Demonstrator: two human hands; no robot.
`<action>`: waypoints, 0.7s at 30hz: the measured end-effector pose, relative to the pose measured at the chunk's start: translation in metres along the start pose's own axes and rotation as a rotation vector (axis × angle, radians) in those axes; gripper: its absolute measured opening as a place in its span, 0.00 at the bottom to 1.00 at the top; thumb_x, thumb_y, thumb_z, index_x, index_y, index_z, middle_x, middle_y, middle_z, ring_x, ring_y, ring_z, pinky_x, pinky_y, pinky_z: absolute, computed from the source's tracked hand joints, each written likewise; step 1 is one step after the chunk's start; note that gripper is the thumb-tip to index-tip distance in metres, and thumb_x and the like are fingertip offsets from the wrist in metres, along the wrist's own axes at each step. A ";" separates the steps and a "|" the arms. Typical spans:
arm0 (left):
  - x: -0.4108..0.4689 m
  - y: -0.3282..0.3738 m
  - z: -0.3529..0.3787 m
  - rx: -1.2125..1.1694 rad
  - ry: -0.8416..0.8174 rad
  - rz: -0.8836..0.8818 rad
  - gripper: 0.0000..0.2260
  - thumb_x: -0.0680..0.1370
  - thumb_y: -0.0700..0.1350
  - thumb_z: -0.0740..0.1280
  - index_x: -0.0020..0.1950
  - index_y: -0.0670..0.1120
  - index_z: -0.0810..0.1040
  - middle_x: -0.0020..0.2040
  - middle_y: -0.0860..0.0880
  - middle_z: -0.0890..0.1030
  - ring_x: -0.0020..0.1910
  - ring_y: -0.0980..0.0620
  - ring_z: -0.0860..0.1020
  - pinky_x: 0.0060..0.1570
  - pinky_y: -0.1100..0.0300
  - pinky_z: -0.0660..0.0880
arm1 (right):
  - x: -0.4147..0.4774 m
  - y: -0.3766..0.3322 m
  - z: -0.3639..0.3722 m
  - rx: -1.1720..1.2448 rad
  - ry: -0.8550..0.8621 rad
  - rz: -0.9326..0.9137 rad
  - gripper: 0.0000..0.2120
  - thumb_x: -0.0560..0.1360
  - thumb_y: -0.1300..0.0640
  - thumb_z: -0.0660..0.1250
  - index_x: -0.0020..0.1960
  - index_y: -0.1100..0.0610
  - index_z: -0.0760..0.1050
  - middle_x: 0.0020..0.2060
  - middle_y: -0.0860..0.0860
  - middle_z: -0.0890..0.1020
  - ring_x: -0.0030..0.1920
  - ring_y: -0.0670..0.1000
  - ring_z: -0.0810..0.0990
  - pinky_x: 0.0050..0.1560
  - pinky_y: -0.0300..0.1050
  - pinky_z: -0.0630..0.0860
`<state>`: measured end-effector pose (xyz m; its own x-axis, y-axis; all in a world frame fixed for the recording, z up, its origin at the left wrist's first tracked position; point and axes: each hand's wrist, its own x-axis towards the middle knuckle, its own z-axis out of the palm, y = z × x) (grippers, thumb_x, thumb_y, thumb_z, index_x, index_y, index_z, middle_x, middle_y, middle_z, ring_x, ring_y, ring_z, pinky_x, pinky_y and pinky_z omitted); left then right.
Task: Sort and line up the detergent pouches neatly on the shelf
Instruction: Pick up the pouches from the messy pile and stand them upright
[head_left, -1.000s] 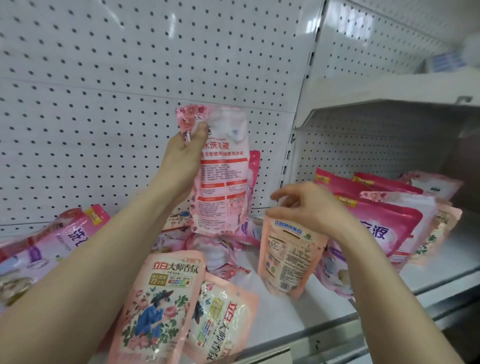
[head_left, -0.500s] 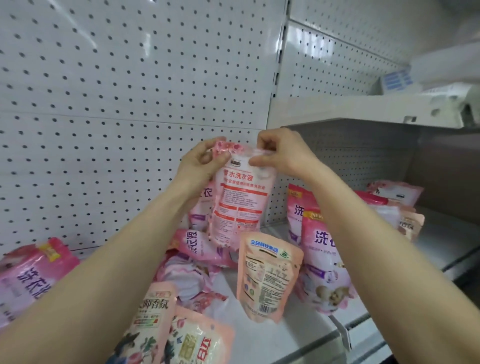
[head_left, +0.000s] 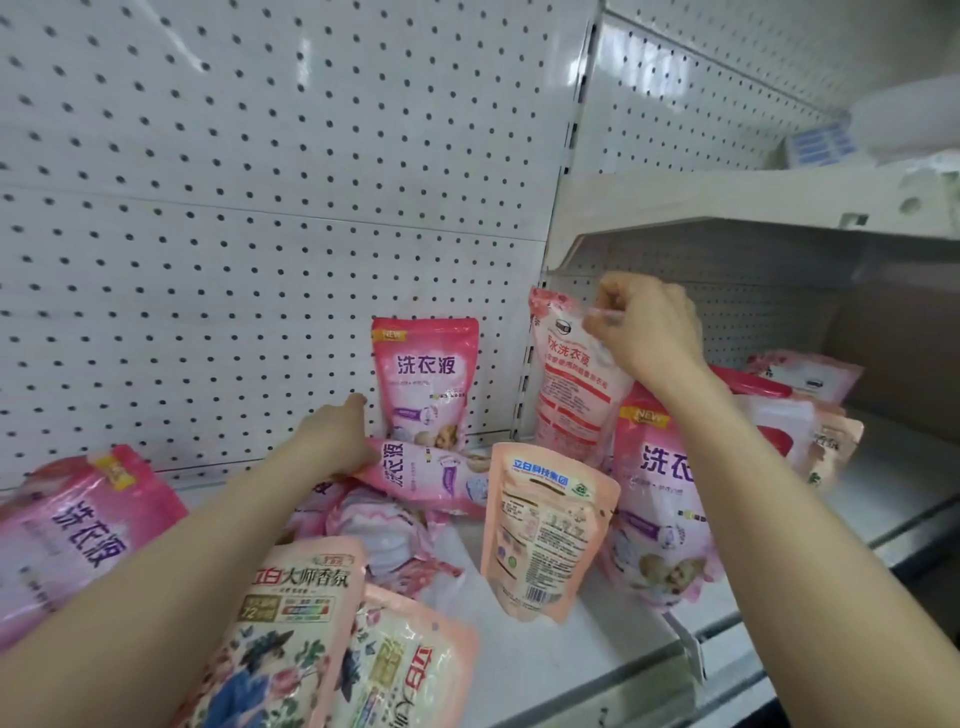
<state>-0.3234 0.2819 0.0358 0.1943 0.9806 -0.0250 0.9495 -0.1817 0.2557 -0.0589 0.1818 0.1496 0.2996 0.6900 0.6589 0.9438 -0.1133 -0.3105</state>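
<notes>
Right hand (head_left: 647, 332) raised, fingers pinched closed. Left hand (head_left: 337, 436) reaches forward low, palm down. Both forearms bare.

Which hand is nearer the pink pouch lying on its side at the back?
Left. The left hand is touching the sideways pouch at its left end; the right hand is up and right, gripping the pale upright pouch.
</notes>
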 end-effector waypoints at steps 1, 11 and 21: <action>0.002 -0.001 0.001 -0.045 0.001 -0.014 0.31 0.76 0.44 0.66 0.75 0.44 0.57 0.54 0.42 0.78 0.47 0.46 0.78 0.44 0.56 0.75 | -0.001 0.001 -0.002 -0.012 0.017 -0.003 0.13 0.74 0.54 0.72 0.37 0.53 0.69 0.39 0.52 0.82 0.44 0.58 0.80 0.45 0.51 0.76; 0.002 0.036 -0.026 -1.063 0.030 0.093 0.16 0.75 0.30 0.68 0.61 0.42 0.79 0.51 0.43 0.81 0.29 0.55 0.78 0.32 0.63 0.79 | -0.036 0.019 0.002 -0.051 -0.118 0.020 0.14 0.73 0.53 0.73 0.35 0.53 0.70 0.34 0.51 0.80 0.39 0.57 0.80 0.44 0.52 0.79; 0.005 0.110 -0.029 -0.778 0.204 0.383 0.22 0.75 0.34 0.68 0.68 0.49 0.76 0.65 0.49 0.78 0.54 0.55 0.79 0.47 0.66 0.74 | -0.046 0.030 -0.009 -0.133 -0.152 -0.058 0.14 0.76 0.40 0.67 0.46 0.49 0.84 0.36 0.49 0.84 0.39 0.53 0.81 0.39 0.45 0.75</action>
<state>-0.2253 0.2690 0.0918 0.3460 0.8704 0.3503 0.3780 -0.4710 0.7970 -0.0435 0.1405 0.1165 0.2288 0.7967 0.5593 0.9721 -0.1564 -0.1750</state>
